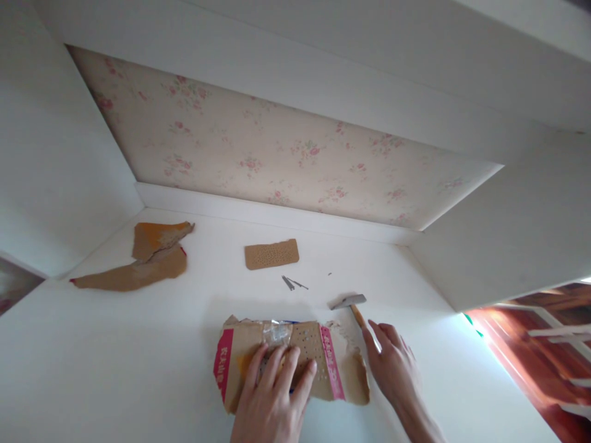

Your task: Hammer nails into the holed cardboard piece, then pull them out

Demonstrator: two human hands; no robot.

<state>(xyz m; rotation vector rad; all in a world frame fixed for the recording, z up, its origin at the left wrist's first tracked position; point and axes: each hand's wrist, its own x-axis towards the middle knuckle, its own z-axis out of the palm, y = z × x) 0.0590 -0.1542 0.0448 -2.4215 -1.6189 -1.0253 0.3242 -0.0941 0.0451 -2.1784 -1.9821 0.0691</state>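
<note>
While my left hand (274, 394) is covering a torn cardboard sheet (314, 347), my right hand (394, 366) is gripping a hammer (358, 316)

As I am watching through the head camera, my left fingers are resting slightly apart on the sheet, with crinkled clear plastic (277, 333) showing at their tips. The sheet is lying on the white surface (175, 344), showing pink printed bands near both ends and small punched holes right of those fingers. My right fingers are clamping the wooden handle; the metal head is sitting just beyond the sheet's upper right part, and I cannot tell whether it is touching the surface. Farther out, slim nail-like metal pieces (288, 283) are lying near a perforated cardboard strip (272, 254). Ragged cardboard scraps (138, 277) are lying well apart at the left. Beyond the surface's raised back edge, a floral-patterned panel (263, 154) is stretching across.
</note>
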